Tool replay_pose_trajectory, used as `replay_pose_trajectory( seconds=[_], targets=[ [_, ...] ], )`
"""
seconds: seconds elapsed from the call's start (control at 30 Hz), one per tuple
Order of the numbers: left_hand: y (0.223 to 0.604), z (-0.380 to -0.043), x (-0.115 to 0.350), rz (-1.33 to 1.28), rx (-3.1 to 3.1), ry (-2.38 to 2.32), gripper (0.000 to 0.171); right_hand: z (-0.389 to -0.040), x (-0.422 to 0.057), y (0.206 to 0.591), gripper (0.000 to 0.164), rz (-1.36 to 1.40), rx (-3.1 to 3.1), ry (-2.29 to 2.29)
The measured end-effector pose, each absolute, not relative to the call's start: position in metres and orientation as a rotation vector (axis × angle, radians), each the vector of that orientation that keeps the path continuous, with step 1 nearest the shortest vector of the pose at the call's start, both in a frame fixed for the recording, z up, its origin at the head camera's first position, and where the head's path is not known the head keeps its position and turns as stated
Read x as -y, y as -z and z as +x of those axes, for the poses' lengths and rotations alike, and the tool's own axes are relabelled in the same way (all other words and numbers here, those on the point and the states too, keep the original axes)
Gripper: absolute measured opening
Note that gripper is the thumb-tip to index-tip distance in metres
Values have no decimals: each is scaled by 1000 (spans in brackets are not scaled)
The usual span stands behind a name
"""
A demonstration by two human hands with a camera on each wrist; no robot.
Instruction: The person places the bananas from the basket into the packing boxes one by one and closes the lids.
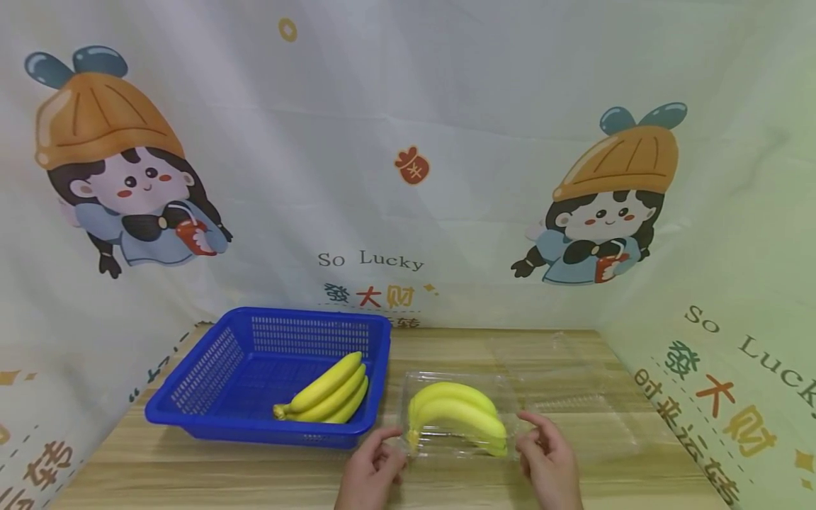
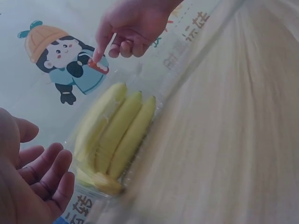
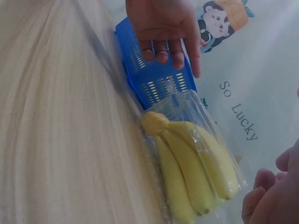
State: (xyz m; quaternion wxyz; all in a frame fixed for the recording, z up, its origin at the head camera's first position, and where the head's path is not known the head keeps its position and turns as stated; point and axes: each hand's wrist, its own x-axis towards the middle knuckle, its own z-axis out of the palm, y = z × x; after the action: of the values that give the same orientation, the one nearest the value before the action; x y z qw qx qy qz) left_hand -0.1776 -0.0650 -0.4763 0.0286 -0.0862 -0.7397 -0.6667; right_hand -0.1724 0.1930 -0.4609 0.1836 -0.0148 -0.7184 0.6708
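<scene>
A bunch of yellow bananas (image 1: 455, 411) lies inside a clear plastic box (image 1: 459, 373) on the table, its clear walls around the fruit in both wrist views. My left hand (image 1: 375, 464) is at the box's left side, fingers loosely bent with nothing between them. On the other side is my right hand (image 1: 550, 457), index finger reaching out and the other fingers loosely bent; it holds nothing. The left wrist view shows the bananas (image 2: 114, 135) between the two hands, their stem end toward the left hand (image 2: 37, 172).
A blue plastic basket (image 1: 185, 418) stands on the left of the wooden table (image 1: 255, 478), holding another bunch of bananas (image 1: 328, 393). More clear plastic packaging (image 1: 574, 404) lies at the right. A printed cloth (image 1: 446, 85) hangs behind and along the sides.
</scene>
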Motion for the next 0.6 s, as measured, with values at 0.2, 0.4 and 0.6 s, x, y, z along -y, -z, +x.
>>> replay_pose_trajectory(
  seconds=[0.2, 0.4, 0.6],
  targets=[
    [458, -179, 64, -355, 2210, 1996, 31, -180, -187, 450, 32, -11, 2055, -1854],
    [441, -187, 70, -361, 2134, 1883, 26, -192, -177, 439, 30, 123, 2047, -1783],
    [427, -202, 88, -313, 2101, 1776, 26, -205, -167, 431, 27, 266, 2041, -1763]
  ],
)
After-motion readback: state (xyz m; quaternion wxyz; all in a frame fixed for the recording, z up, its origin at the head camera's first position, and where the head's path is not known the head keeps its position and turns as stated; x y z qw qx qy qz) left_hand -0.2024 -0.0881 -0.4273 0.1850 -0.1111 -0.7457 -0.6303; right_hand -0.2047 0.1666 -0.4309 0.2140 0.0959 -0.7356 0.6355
